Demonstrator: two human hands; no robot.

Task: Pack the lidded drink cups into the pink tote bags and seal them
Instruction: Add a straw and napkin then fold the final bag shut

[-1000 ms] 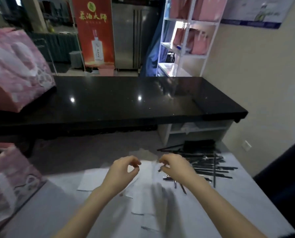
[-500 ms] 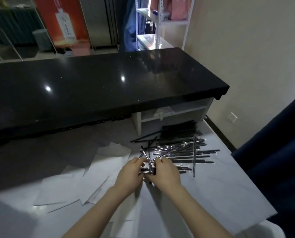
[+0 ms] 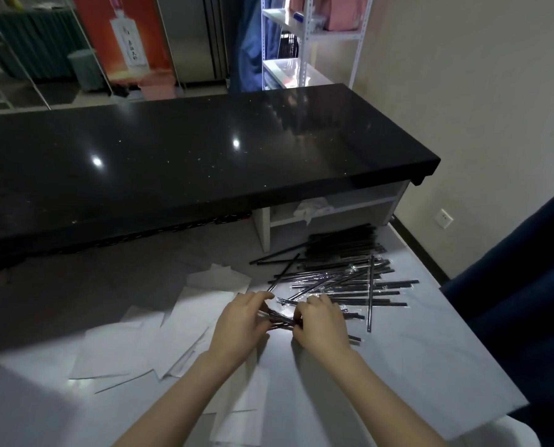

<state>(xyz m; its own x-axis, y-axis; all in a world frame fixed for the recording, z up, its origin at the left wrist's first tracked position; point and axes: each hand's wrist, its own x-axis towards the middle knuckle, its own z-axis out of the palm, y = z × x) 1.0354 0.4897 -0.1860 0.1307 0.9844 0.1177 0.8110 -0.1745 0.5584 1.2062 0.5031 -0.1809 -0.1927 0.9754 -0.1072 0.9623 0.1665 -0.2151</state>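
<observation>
On the white table [image 3: 430, 366], fingers [image 3: 259, 298] of left hand [image 3: 240, 327] and right hand [image 3: 324, 327] pinch a few wrapped straws [image 3: 280, 319].

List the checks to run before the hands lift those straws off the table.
1. Left hand grips the held straws: ok.
2. Right hand grips the same bundle: ok.
3. Bundle free of the straw pile: cannot tell, its far ends run under the right hand.
4. Number of straws held: cannot tell, blurred.
5. Cup or pink tote on the table to receive them: not ok, none in view there.
</observation>
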